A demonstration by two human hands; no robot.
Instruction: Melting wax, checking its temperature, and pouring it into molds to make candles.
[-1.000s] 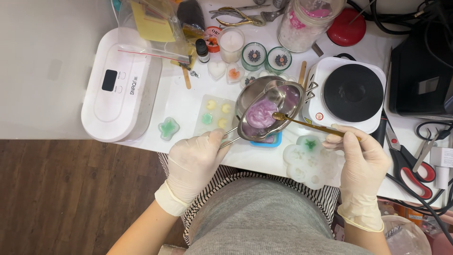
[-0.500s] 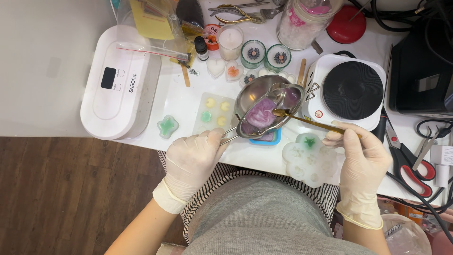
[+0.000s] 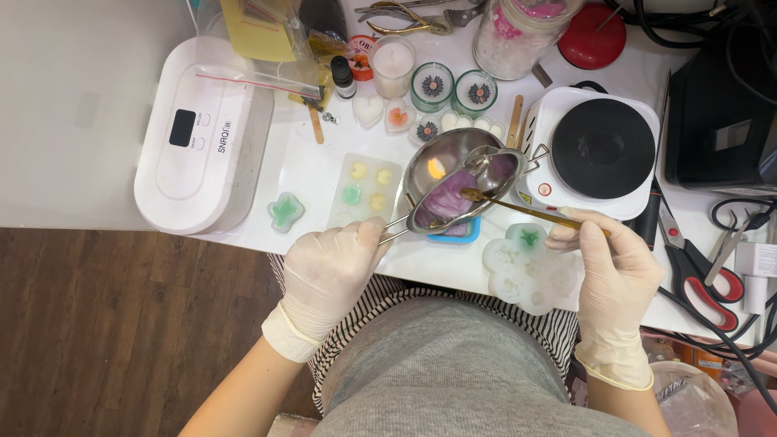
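Left hand point(image 3: 328, 271) grips pot point(image 3: 463, 176) handle — right hand point(image 3: 615, 263) holds stick point(image 3: 526, 209).

A white hotplate point(image 3: 603, 150) is sitting near the table's right edge, red-handled scissors point(image 3: 698, 271) lying beside it.
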